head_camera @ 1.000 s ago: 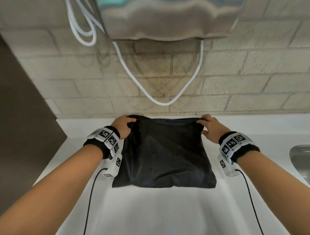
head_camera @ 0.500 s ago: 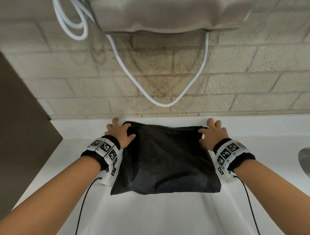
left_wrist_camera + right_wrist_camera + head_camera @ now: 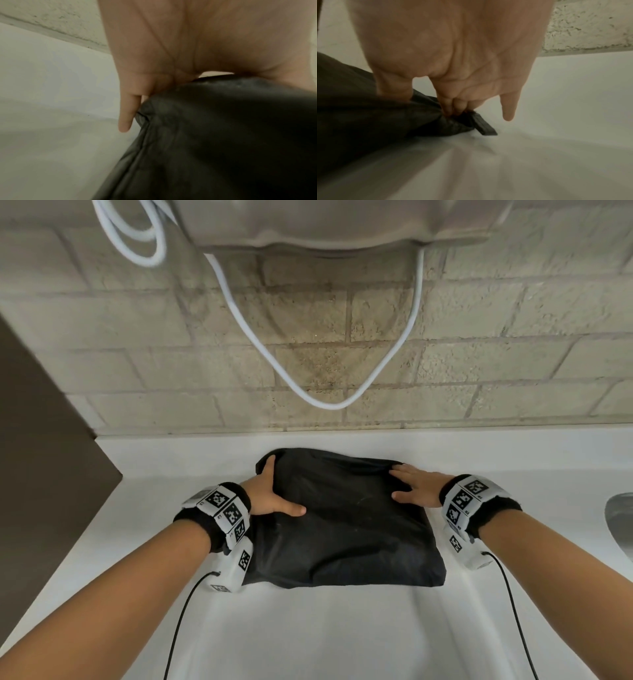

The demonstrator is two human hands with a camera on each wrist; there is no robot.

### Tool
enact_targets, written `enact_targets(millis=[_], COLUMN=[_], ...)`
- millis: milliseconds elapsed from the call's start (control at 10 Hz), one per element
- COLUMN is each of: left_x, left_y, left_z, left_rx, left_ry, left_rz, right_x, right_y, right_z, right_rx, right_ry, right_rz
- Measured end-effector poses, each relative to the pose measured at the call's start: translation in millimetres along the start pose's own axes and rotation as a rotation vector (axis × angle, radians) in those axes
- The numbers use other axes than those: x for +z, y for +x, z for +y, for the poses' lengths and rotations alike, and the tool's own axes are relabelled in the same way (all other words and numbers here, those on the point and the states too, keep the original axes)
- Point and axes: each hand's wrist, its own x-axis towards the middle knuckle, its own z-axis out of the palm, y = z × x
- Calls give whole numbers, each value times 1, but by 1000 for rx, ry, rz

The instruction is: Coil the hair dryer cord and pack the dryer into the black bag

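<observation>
The black bag [image 3: 349, 518] lies flat and bulging on the white counter [image 3: 325, 628], its far edge near the wall. My left hand [image 3: 270, 494] rests flat on the bag's far left corner, fingers along the edge and thumb spread over the fabric. My right hand [image 3: 416, 486] presses flat on the far right corner. In the right wrist view its fingertips [image 3: 452, 108] push the bunched corner down beside a short black tab [image 3: 485, 127], with the little finger off the bag. In the left wrist view the bag [image 3: 223, 135] fills the lower right. No hair dryer or dryer cord shows.
A brick wall stands right behind the counter. A metal wall unit [image 3: 325, 224] hangs overhead, and its white cord [image 3: 329, 405] loops down above the bag. A steel sink [image 3: 620, 522] lies at the right edge, a dark brown panel [image 3: 41, 457] at the left.
Both hands have let go of the bag's far corners, which they gripped a second ago, and now lie flat on top of it.
</observation>
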Motion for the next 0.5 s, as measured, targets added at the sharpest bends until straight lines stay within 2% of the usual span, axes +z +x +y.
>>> enact_targets(millis=[100, 200, 300, 500], left_x=[1, 3, 9, 7], left_y=[-1, -9, -24, -76], left_z=[-2, -4, -4, 15], left_rx=[27, 56, 98, 125], left_ry=[-36, -5, 102, 293], left_rz=[1, 52, 122, 90], right_x=[3, 0, 0, 10], right_y=[-5, -19, -41, -95], right_z=[-1, -7, -18, -49], right_rx=[-1, 11, -2, -71], right_ry=[28, 139, 215, 207], right_rz=[50, 161, 178, 216])
